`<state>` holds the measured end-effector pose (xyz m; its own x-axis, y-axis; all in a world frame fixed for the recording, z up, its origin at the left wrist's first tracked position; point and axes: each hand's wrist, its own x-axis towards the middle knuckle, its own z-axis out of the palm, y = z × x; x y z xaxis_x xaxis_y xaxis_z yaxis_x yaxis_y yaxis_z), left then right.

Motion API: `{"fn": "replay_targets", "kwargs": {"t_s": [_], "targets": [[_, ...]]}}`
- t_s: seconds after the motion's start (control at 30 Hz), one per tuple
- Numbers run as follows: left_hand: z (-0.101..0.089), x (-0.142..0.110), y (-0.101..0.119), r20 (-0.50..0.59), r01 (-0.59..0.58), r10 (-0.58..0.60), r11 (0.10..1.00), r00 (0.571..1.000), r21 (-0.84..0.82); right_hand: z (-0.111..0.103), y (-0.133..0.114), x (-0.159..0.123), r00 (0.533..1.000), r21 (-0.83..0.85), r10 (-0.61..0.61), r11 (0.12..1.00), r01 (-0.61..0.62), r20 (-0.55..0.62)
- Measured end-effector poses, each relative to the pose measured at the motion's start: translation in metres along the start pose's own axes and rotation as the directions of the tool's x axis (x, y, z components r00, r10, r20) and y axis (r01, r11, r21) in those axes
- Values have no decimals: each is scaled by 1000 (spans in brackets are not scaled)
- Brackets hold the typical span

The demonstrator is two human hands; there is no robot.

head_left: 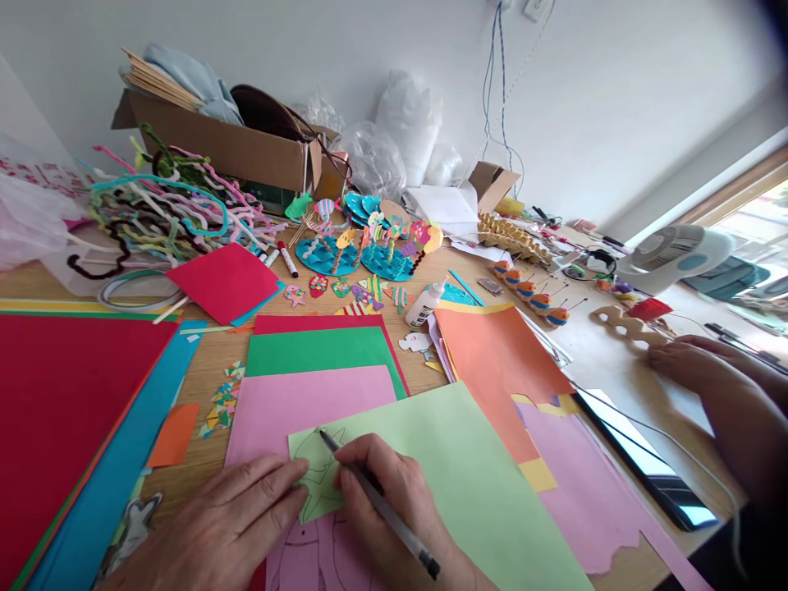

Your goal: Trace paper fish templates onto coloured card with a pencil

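Observation:
My right hand grips a dark pen, its tip touching a light green sheet of paper. Fish-like and star-like outlines are drawn on that sheet's left corner, close to the pen tip. My left hand lies flat, with its fingertips on the corner's left edge. Beneath is a pink sheet that also bears pencil-like outlines, partly hidden by my hands. Green and red sheets lie under the pink one.
Coloured sheets are stacked at left, orange paper at right. A glue bottle, paper fish and blue decorated crafts stand beyond. Pipe cleaners are heaped at back left. Another person's hand rests near a phone-like tablet.

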<state>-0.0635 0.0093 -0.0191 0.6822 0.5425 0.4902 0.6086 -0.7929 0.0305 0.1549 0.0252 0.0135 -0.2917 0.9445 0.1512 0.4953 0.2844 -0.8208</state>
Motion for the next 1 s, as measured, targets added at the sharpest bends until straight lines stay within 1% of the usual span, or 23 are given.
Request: {"fn": "replay_targets", "kwargs": {"t_s": [0.13, 0.33, 0.5, 0.67, 0.8, 0.87, 0.97, 1.0], "targets": [[0, 0, 1, 4, 43, -43, 999, 999, 3, 0, 0, -1, 1000, 2, -1, 1000, 1, 15], [-1, -2, -6, 18, -64, 64, 998, 998, 24, 1, 1, -1, 1000, 19, 25, 1000, -25, 9], [0, -4, -7, 18, -57, 57, 998, 998, 19, 0, 1, -1, 1000, 13, 8, 1000, -8, 8], [2, -5, -9, 21, -63, 64, 998, 998, -6, 2, 3, -3, 999, -9, 0, 1000, 0, -52], [1, -5, -8, 16, -69, 69, 998, 997, 10, 2, 2, -2, 999, -17, -3, 1000, 2, -51], [1, -5, -5, 18, -55, 55, 998, 998, 18, 2, 1, -1, 999, -17, -1, 1000, 0, -38], [2, -5, -1, 19, 9, -9, 1000, 1000, 13, 1, 0, -1, 1000, -12, 6, 1000, -6, -20], [2, -4, -1, 17, 14, -14, 1000, 1000, 10, 1, 0, -1, 1000, -10, 9, 1000, -9, -17]]}}
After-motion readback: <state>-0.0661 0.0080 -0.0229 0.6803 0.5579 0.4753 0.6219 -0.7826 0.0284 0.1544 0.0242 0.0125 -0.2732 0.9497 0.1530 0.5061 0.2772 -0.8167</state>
